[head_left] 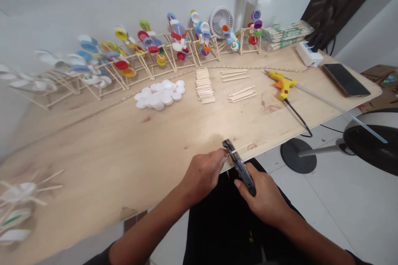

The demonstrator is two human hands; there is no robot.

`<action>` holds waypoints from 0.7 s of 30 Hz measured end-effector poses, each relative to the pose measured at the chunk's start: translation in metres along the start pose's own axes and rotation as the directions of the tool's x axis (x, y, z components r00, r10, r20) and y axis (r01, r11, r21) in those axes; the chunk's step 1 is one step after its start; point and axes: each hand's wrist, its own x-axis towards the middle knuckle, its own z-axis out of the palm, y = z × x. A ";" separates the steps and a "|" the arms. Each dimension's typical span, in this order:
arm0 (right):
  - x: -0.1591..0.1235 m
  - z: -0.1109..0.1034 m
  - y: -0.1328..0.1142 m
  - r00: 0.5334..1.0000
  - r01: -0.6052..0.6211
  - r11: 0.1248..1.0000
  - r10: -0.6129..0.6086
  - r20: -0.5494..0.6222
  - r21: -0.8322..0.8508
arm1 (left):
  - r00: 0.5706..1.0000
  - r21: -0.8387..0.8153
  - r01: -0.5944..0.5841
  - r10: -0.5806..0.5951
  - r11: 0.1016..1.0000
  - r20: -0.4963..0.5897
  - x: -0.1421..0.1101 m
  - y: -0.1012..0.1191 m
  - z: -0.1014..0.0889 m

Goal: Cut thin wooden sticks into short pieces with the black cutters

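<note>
My left hand (203, 174) pinches a thin wooden stick (239, 148) at the front edge of the plywood table (102, 153). The stick's end passes into the jaws of a dark metal pair of cutting pliers (239, 166). My right hand (261, 198) grips the pliers' handles from below, with its fingers wrapped around them. Part of the stick is hidden by the jaws and my left fingers. Both hands are close together, just over the table edge.
Along the back stand stick frames (143, 62) bearing colored bottle caps. White caps (160, 95), stacks of craft sticks (204, 86), a yellow glue gun (281, 83), a phone (345, 79), a power strip (309, 54) and a small fan (221, 21) occupy the table. A floor fan stands at right.
</note>
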 end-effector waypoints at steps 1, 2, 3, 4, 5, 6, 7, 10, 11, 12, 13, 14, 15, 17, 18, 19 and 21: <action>0.000 -0.001 0.000 1.000 0.002 1.000 -0.002 0.004 -0.007 | 0.999 -0.062 0.025 -0.024 0.998 0.030 0.001 0.001 -0.003; 0.000 -0.001 0.000 1.000 0.008 1.000 -0.008 0.008 -0.011 | 0.997 -0.128 0.055 -0.047 0.990 0.063 0.002 0.002 -0.006; 0.000 -0.002 0.000 1.000 0.016 1.000 -0.016 0.010 -0.011 | 0.993 -0.194 0.087 -0.069 0.977 0.100 0.004 0.003 -0.008; -0.001 -0.002 0.000 1.000 0.025 1.000 -0.025 0.011 -0.011 | 0.986 -0.259 0.123 -0.089 0.958 0.140 0.005 0.004 -0.011; -0.001 -0.003 0.000 0.999 0.032 0.999 -0.032 0.011 -0.011 | 0.978 -0.318 0.159 -0.106 0.934 0.179 0.006 0.005 -0.013; -0.002 -0.003 0.000 0.999 0.036 0.999 -0.036 0.010 -0.012 | 0.969 -0.371 0.194 -0.119 0.908 0.216 0.007 0.006 -0.015; -0.003 -0.003 0.000 0.999 0.038 0.999 -0.038 0.010 -0.014 | 0.960 -0.417 0.225 -0.128 0.880 0.249 0.008 0.006 -0.017; -0.005 -0.003 0.000 0.999 0.038 0.999 -0.038 0.006 -0.027 | 0.943 -0.541 0.273 -0.111 0.795 0.313 0.012 0.006 -0.021; -0.005 -0.003 0.000 0.999 0.036 0.999 -0.036 0.004 -0.034 | 0.942 -0.573 0.276 -0.098 0.772 0.322 0.013 0.006 -0.022; -0.005 -0.002 0.000 0.999 0.033 0.999 -0.033 0.002 -0.040 | 0.941 -0.596 0.275 -0.085 0.754 0.327 0.014 0.005 -0.023; -0.005 -0.001 0.000 1.000 0.029 0.999 -0.029 0.000 -0.044 | 0.942 -0.607 0.270 -0.075 0.747 0.327 0.015 0.005 -0.023; -0.004 0.000 0.001 1.000 0.023 0.999 -0.023 -0.003 -0.045 | 0.943 -0.605 0.264 -0.071 0.751 0.324 0.015 0.004 -0.023; -0.004 0.001 0.001 1.000 0.018 0.999 -0.018 -0.005 -0.039 | 0.946 -0.590 0.257 -0.075 0.765 0.316 0.015 0.004 -0.022; -0.002 0.003 0.001 1.000 0.012 1.000 -0.012 -0.011 -0.017 | 0.952 -0.515 0.246 -0.104 0.821 0.289 0.013 0.003 -0.019; -0.001 0.003 0.002 1.000 0.009 1.000 -0.009 -0.014 -0.005 | 0.955 -0.457 0.240 -0.124 0.857 0.270 0.012 0.003 -0.017; -0.001 0.004 0.002 1.000 0.008 1.000 -0.007 -0.018 0.007 | 0.959 -0.386 0.232 -0.144 0.893 0.243 0.010 0.003 -0.014; 0.001 0.005 0.002 1.000 0.006 1.000 -0.005 -0.022 0.028 | 0.971 -0.231 0.205 -0.168 0.951 0.172 0.006 0.002 -0.007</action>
